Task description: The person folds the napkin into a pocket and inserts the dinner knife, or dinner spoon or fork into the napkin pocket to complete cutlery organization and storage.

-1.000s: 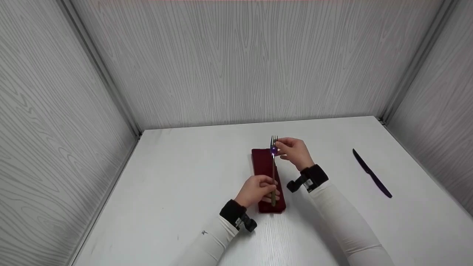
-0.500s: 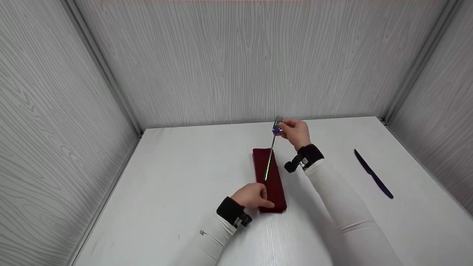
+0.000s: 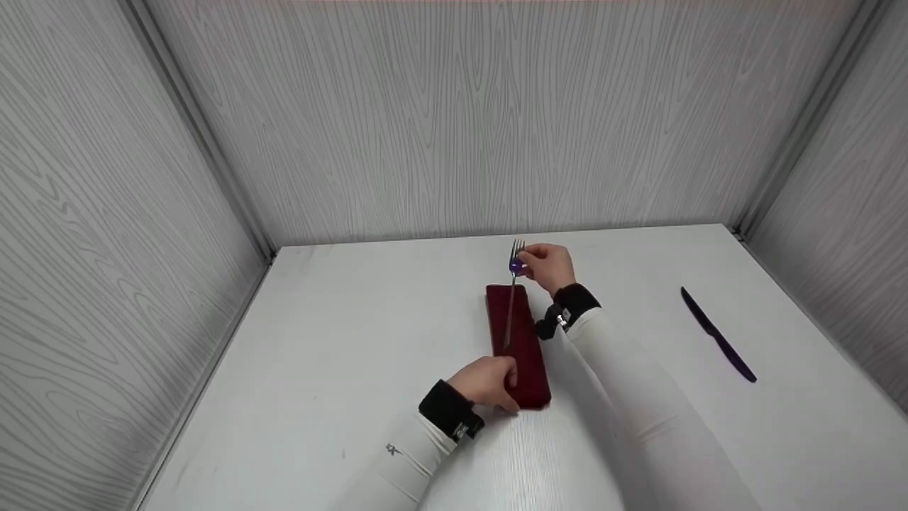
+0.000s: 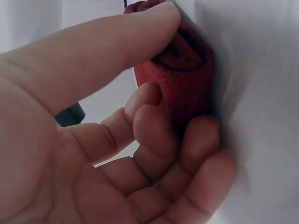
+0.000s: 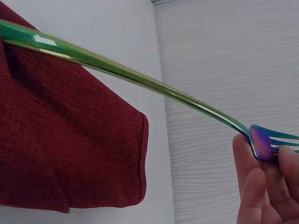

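A folded dark red cloth napkin (image 3: 526, 349) lies lengthwise on the white table. At its near end my left hand (image 3: 485, 380) holds it; in the left wrist view the thumb presses on the rolled cloth (image 4: 189, 91) while curled fingers touch its side. My right hand (image 3: 550, 267) pinches a rainbow-coloured metal fork (image 3: 511, 305) by its head, just below the tines. The fork slants over the napkin, tines away from me and handle end toward my left hand. In the right wrist view the green-gold handle (image 5: 140, 80) passes above the cloth.
A dark table knife (image 3: 715, 332) lies on the white table (image 3: 340, 341), well to the right of the napkin. Grey wood-grain panels (image 3: 454, 121) wall in the back and both sides.
My left hand has let go of the fork handle and moved down to the napkin's near end. The right hand lifted the fork away, then lowered it slightly leftward over the napkin.
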The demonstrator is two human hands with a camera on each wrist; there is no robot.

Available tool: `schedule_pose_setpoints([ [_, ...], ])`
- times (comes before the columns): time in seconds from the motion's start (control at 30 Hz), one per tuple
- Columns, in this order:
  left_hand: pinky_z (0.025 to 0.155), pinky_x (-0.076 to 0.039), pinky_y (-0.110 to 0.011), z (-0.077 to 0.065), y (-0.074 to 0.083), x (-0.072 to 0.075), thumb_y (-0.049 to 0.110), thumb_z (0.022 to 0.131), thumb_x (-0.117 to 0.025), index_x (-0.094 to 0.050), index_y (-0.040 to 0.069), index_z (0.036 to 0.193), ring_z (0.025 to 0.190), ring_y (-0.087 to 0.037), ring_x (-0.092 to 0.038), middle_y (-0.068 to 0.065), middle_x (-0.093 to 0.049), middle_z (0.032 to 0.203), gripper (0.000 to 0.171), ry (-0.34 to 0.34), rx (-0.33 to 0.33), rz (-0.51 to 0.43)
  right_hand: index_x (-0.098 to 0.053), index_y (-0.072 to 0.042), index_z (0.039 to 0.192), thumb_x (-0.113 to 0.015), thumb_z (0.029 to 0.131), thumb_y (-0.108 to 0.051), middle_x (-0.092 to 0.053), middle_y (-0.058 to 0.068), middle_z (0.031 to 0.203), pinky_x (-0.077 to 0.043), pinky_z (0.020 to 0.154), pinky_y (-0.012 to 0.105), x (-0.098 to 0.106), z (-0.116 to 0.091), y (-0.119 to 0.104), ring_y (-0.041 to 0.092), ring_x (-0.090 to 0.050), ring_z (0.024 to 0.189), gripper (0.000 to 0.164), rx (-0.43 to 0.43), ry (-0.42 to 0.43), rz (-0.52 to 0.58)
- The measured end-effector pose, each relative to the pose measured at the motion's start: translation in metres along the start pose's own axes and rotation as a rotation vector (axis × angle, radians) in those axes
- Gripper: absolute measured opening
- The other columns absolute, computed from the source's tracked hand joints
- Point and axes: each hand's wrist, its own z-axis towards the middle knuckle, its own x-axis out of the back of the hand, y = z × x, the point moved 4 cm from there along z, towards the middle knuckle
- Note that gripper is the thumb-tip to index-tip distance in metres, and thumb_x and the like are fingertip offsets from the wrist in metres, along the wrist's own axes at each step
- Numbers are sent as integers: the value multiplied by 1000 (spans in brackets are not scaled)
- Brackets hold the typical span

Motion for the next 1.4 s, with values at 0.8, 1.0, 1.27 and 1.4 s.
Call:
schedule_pose_setpoints([
  [0.8, 64, -41, -24, -2, 1, 1, 13, 74, -95, -58, 11, 85, 68, -9, -50, 8, -52, 72, 39, 26, -3, -18, -70, 8, 123, -68, 101, -5, -73, 15, 110, -55, 72, 19, -36, -20, 46, 9, -64, 81, 26, -100, -306, -214],
  [1.0, 63, -40, -23, -2, 1, 3, 14, 75, -96, -57, 10, 85, 68, -9, -49, 7, -50, 72, 40, 31, -21, -10, -68, 11, 123, -66, 99, 1, -74, 20, 112, -57, 72, 20, -39, -23, 52, 10, -66, 81, 26, -114, -322, -173],
  [1.27, 73, -47, -26, -3, 1, 2, 14, 74, -96, -55, 11, 99, 78, -12, -54, 2, -60, 85, 48, 37, -1, -14, -70, 11, 119, -68, 98, 3, -72, 17, 104, -58, 66, 20, -40, -26, 52, 9, -68, 67, 22, -133, -334, -201],
  [1.4, 82, -52, -29, -2, 2, 2, 17, 74, -97, -55, 9, 111, 88, -16, -61, -7, -69, 99, 56, 42, 7, 8, -68, 13, 119, -67, 98, 4, -72, 16, 100, -58, 61, 20, -43, -27, 53, 9, -67, 58, 23, -144, -341, -212],
])
